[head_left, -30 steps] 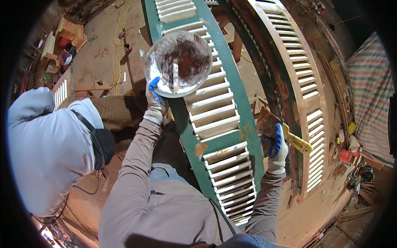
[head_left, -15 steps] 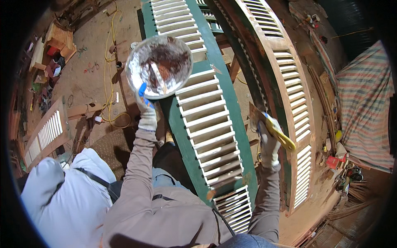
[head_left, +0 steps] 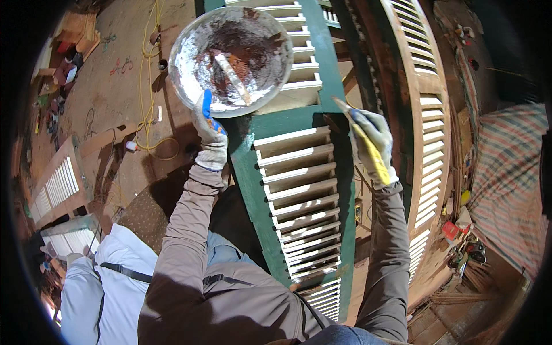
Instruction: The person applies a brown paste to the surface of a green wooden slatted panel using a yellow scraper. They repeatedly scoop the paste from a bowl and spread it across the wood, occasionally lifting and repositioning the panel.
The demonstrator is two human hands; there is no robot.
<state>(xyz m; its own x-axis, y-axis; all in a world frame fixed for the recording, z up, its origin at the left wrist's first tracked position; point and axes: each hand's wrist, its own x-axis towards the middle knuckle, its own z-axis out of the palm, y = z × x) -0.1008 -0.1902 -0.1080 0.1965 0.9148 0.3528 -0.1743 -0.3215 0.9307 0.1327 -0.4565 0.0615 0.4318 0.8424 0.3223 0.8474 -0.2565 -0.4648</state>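
Note:
My left hand (head_left: 210,133), in a pale glove with blue on a finger, grips the near rim of a metal bowl (head_left: 192,63). Reddish-brown paste is smeared inside it, and a flat, pale stick (head_left: 232,78) lies across the paste. In my gloved right hand (head_left: 379,135) is a putty knife (head_left: 371,152) with a yellow handle, its blade pointing up and left by the right stile of a green louvered shutter (head_left: 276,119). Whether the blade touches the wood, I cannot tell. White slats fill the shutter's panels, and the bowl hides part of its upper end.
Right of the green shutter stands a bare-wood louvered shutter (head_left: 444,95). A person in a white top (head_left: 123,261) is close at my left. A yellow cord (head_left: 150,103) snakes over the floor. Striped sheeting (head_left: 509,178) hangs at the far right, near scattered tools and scraps.
The bowl has come up and looks larger. My right hand has risen, and the knife has turned so its blade points toward the green shutter. The person in white has shifted.

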